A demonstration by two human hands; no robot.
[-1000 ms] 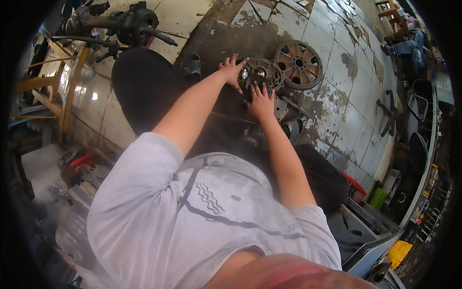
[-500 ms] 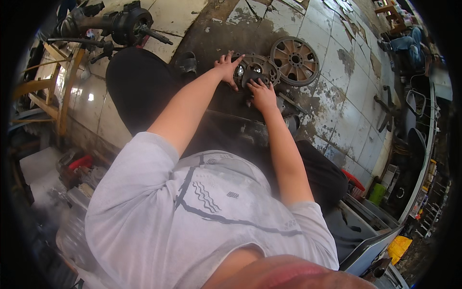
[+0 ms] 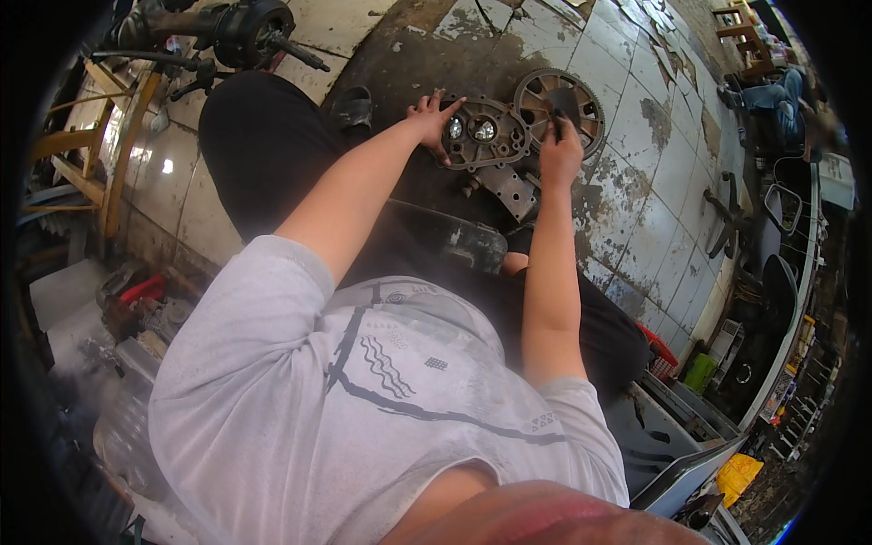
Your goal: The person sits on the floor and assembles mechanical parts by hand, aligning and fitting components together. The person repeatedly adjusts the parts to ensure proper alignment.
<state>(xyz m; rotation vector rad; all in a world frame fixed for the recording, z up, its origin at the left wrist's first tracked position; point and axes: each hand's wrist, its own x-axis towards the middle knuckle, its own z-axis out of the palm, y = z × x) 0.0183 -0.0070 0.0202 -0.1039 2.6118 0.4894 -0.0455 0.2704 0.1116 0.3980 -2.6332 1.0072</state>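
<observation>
On the dark floor patch lies a grey metal gear housing [image 3: 509, 136] with two shiny round bearings [image 3: 481, 128] in it. My left hand [image 3: 431, 124] rests at its left end, fingers spread over the rim. A dark flat piece [image 3: 565, 103], perhaps a sheet or pad, is pinched in my right hand [image 3: 561, 150]. That hand is off the housing, in front of a large toothed gear wheel [image 3: 595, 113], and hides part of the wheel. A drilled metal block [image 3: 509, 193] sits against the housing's near side.
Cracked, stained tiles [image 3: 627, 182] spread to the right. A black axle-like assembly [image 3: 245, 36] stands at far left beside a wooden frame [image 3: 132, 173]. Near my knees is a dark metal case [image 3: 472, 245]. Another person [image 3: 772, 95] sits at the far right.
My right hand has lifted off the housing and moved right with the dark flat piece, uncovering the bearings and the metal block. My left hand has stayed at the housing's left end.
</observation>
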